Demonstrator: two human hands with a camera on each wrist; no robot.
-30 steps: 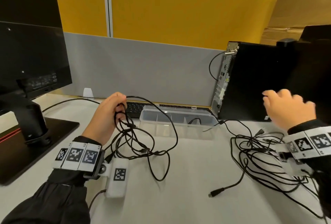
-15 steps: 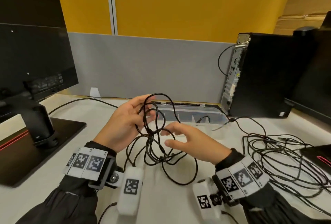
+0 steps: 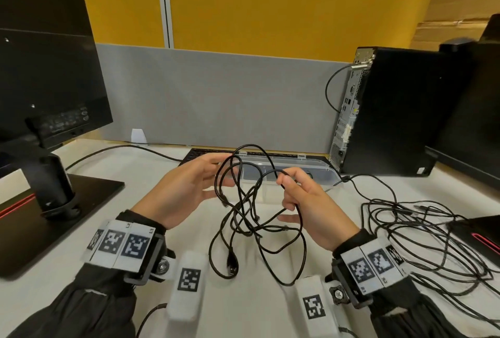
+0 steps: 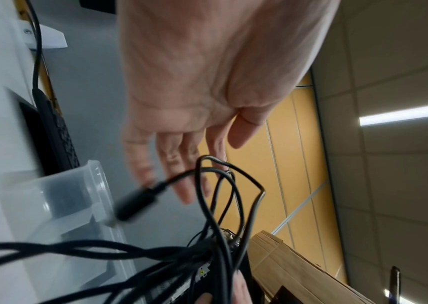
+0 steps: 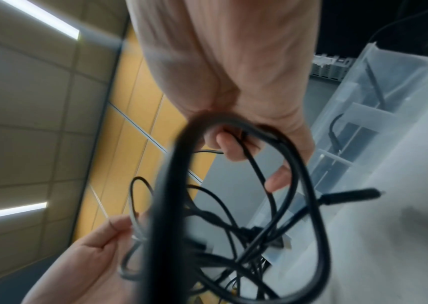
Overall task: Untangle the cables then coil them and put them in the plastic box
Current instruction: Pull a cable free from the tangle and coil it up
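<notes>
A tangle of black cables [image 3: 243,218] hangs above the white desk between my hands, and a USB plug [image 3: 232,264] dangles at its bottom. My left hand [image 3: 200,178] has its fingers straight, with the upper loops draped over the fingertips [image 4: 181,185]; the thumb stands apart from them. My right hand [image 3: 286,183] pinches one strand of the tangle [image 5: 171,185] between thumb and fingers [image 5: 233,148]. The clear plastic box [image 3: 311,167] lies just behind both hands and holds one black cable. Another plug [image 4: 135,203] swings near the box's corner [image 4: 77,185].
A second pile of loose black cables [image 3: 433,237] is spread on the desk to the right. A monitor [image 3: 40,80] on its stand [image 3: 54,189] is on the left, a black PC tower [image 3: 392,110] at the back right, and a keyboard [image 3: 200,153] behind the box.
My right hand left the cable pile on the right, came to the middle and took hold of a strand. My left hand carried the tangle up and toward the centre, its fingers straightening.
</notes>
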